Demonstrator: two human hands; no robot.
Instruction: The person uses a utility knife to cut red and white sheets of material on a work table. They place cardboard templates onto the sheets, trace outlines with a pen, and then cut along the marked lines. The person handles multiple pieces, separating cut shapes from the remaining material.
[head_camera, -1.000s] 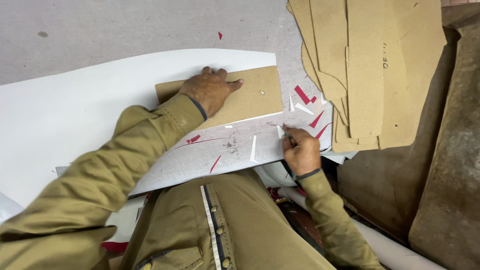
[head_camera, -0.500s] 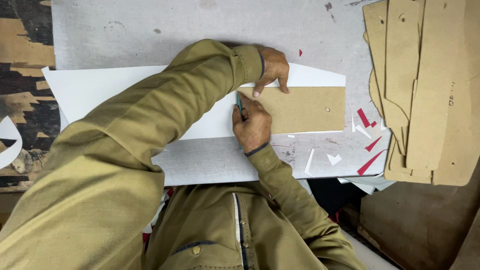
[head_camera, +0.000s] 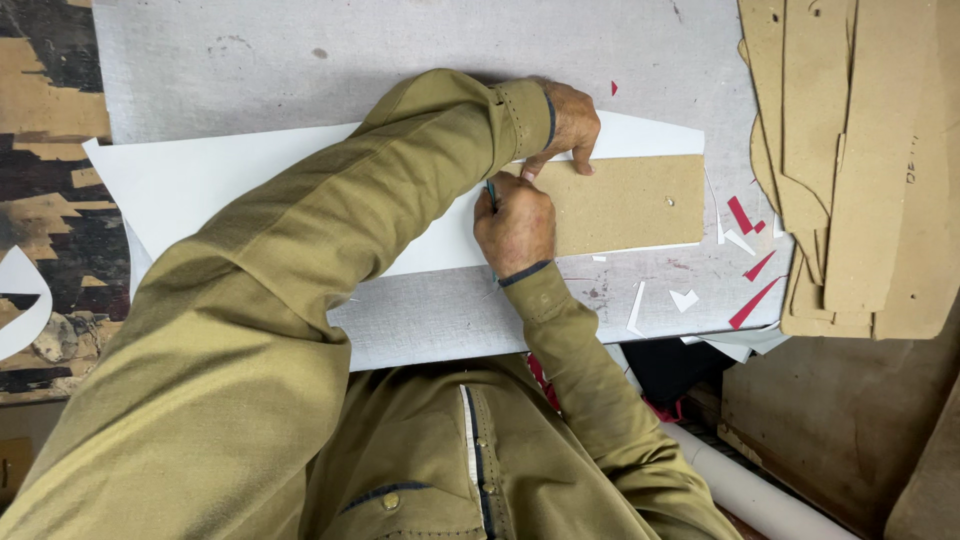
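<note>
A brown rectangular cardboard template (head_camera: 630, 203) lies on a white sheet (head_camera: 220, 180) on the grey table. My left hand (head_camera: 568, 125) reaches across and presses its fingertips on the template's upper left edge. Just below it, my right hand (head_camera: 515, 225) is shut on a thin blue-green pen (head_camera: 491, 193), whose tip touches the template's left end. My olive sleeve covers part of the white sheet.
A stack of brown cardboard patterns (head_camera: 850, 160) lies at the right. Red and white scraps (head_camera: 745, 260) are scattered by the table's near right edge. A white roll (head_camera: 750, 490) lies below the table, and a dark patterned surface (head_camera: 50, 250) shows at left.
One second ago my right hand was at the table's near right and my left lay flat on the template. Both have since shifted to the template's left end; little differs over the last half second.
</note>
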